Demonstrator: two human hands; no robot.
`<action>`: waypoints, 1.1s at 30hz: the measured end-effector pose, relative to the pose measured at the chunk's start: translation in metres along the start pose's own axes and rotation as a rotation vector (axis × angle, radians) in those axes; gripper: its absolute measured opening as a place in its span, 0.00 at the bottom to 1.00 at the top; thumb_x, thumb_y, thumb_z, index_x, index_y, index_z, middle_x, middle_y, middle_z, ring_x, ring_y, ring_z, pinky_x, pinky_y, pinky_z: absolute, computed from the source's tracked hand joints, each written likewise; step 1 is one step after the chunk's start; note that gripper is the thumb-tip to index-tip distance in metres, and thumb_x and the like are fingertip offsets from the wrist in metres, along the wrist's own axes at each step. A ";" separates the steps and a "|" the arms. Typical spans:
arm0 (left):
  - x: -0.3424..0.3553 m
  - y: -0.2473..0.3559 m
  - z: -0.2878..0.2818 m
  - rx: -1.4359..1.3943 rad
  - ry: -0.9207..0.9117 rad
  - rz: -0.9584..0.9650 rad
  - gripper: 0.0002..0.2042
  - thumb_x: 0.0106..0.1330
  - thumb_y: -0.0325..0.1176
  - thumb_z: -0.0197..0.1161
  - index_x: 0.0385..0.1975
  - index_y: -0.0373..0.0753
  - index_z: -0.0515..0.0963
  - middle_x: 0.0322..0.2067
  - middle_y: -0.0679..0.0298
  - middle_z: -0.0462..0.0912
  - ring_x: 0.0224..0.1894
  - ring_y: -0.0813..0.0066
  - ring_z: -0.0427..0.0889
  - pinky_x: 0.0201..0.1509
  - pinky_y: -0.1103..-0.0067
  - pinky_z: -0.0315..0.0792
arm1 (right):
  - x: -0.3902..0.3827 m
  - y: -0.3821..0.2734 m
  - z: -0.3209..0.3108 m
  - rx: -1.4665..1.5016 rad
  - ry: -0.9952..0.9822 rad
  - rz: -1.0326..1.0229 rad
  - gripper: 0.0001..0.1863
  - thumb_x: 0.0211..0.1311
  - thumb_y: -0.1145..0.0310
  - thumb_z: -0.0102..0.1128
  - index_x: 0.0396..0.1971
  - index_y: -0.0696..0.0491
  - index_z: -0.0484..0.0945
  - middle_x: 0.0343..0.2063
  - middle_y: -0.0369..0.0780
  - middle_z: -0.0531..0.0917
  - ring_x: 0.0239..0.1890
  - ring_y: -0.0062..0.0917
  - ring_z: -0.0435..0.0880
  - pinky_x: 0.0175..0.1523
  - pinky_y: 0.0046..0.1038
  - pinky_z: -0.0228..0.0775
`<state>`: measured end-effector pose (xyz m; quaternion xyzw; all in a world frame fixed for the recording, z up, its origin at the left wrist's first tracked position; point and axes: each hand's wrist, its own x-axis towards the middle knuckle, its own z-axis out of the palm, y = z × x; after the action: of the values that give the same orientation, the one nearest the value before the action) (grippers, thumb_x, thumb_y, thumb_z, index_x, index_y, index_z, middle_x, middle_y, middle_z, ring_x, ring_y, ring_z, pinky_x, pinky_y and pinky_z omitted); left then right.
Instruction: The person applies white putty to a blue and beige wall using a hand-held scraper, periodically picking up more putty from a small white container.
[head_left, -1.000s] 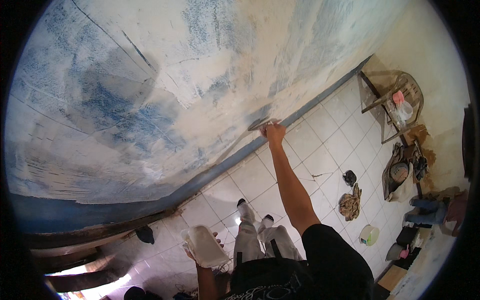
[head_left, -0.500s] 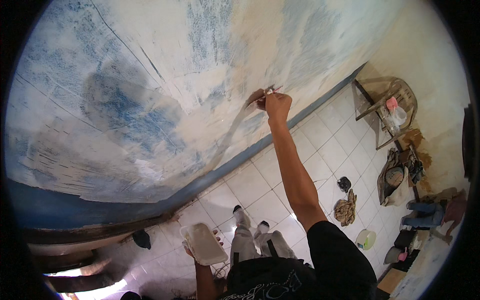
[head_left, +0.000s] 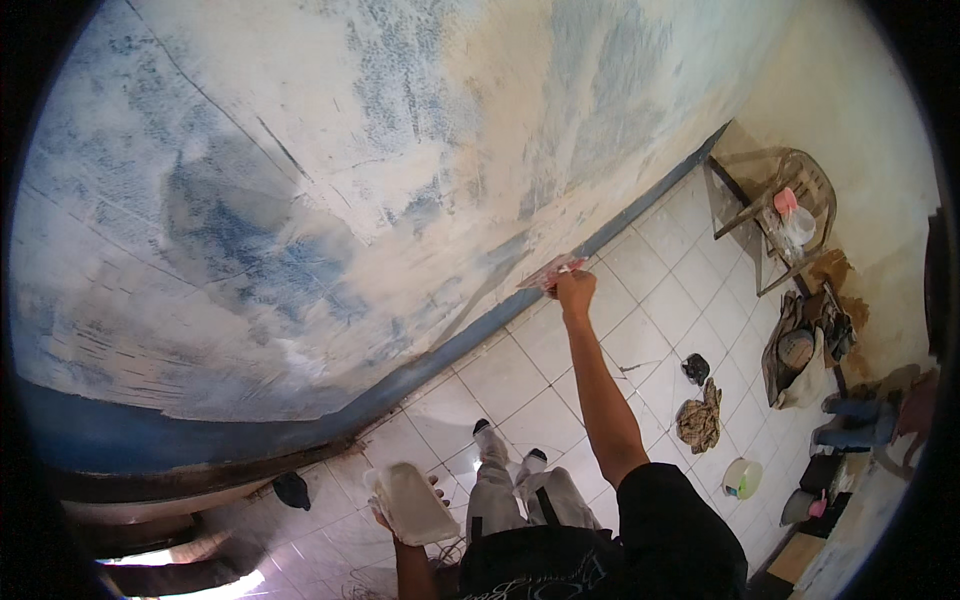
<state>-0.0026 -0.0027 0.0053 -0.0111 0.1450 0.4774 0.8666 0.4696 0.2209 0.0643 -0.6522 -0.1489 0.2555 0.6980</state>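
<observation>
Unreadable script (head_left: pixel 590 573) on black shirt (head_left: pixel 690 525)

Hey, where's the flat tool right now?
In the head view, the flat tool is just right of centre, in the right hand, by the blue strip along the base of the patchy wall.

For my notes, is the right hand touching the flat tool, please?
Touching: the head view shows the right hand closed on the flat tool.

Tiled floor (head_left: pixel 640 335), crumpled cloth (head_left: pixel 698 423), perhaps black bag (head_left: pixel 695 369)
</observation>
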 end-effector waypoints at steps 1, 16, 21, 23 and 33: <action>-0.004 0.003 -0.009 0.011 0.014 0.008 0.54 0.47 0.78 0.50 0.69 0.45 0.49 0.61 0.31 0.58 0.55 0.33 0.71 0.51 0.40 0.69 | 0.002 0.017 0.009 -0.075 0.040 0.008 0.14 0.55 0.74 0.54 0.12 0.63 0.74 0.13 0.41 0.76 0.15 0.22 0.76 0.18 0.25 0.65; -0.004 -0.001 0.009 -0.040 0.151 0.057 0.50 0.52 0.78 0.44 0.68 0.47 0.52 0.58 0.31 0.60 0.49 0.33 0.74 0.46 0.40 0.71 | 0.065 -0.006 0.074 -0.031 -0.008 -0.069 0.13 0.50 0.79 0.52 0.09 0.66 0.71 0.14 0.47 0.78 0.14 0.28 0.79 0.19 0.29 0.76; 0.003 0.007 -0.017 0.038 0.029 -0.045 0.54 0.47 0.77 0.52 0.69 0.47 0.49 0.62 0.32 0.55 0.55 0.32 0.69 0.52 0.39 0.67 | 0.022 -0.118 0.058 0.162 -0.069 -0.113 0.13 0.60 0.75 0.53 0.21 0.69 0.77 0.18 0.44 0.79 0.18 0.26 0.79 0.24 0.28 0.77; 0.007 0.008 -0.016 0.016 0.036 -0.065 0.54 0.46 0.77 0.52 0.69 0.45 0.48 0.62 0.32 0.55 0.55 0.30 0.69 0.51 0.40 0.68 | 0.012 -0.132 0.042 0.204 -0.078 -0.121 0.13 0.62 0.73 0.54 0.25 0.68 0.79 0.19 0.42 0.79 0.20 0.23 0.79 0.26 0.27 0.77; 0.016 0.004 0.007 -0.053 0.052 -0.060 0.50 0.51 0.76 0.48 0.69 0.47 0.50 0.60 0.30 0.57 0.51 0.30 0.72 0.49 0.38 0.68 | -0.006 0.038 0.011 -0.129 0.023 -0.100 0.11 0.49 0.77 0.55 0.10 0.63 0.74 0.10 0.41 0.75 0.11 0.21 0.73 0.15 0.24 0.64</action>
<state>0.0040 0.0135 0.0086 -0.0507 0.1543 0.4543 0.8759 0.4523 0.2274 0.0292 -0.6905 -0.1894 0.2027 0.6680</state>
